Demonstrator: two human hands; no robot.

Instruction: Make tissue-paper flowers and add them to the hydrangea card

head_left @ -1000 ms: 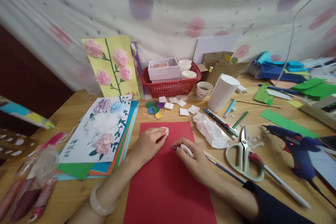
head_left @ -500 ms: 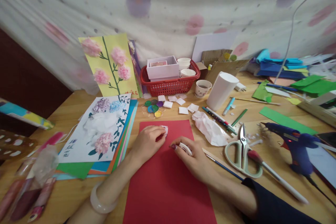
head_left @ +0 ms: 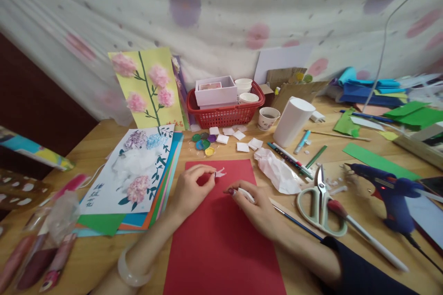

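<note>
Between the thumb and index finger of my left hand is a small piece of thin white tissue paper, its cut or torn ends spreading to the right. My right hand is closed, thumb and index finger together, with a white object partly showing in the palm; its kind is hidden by the fingers. Both hands are above a red sheet of paper, a short gap apart. A crumpled white tissue lies beyond my right hand, and a blue-handled brush lies beside the wrist.
White-handled scissors, a blue glue gun with a red light and a white stick with a dark red tip lie right. Beyond are small white squares, paint pots, a paper cup and a red basket. Flower pictures lie left.
The tissue piece at my left fingertips now shows spread, thin ends where it looked like a compact flap before. My right hand stays nearly in place. The view has shifted slightly.
</note>
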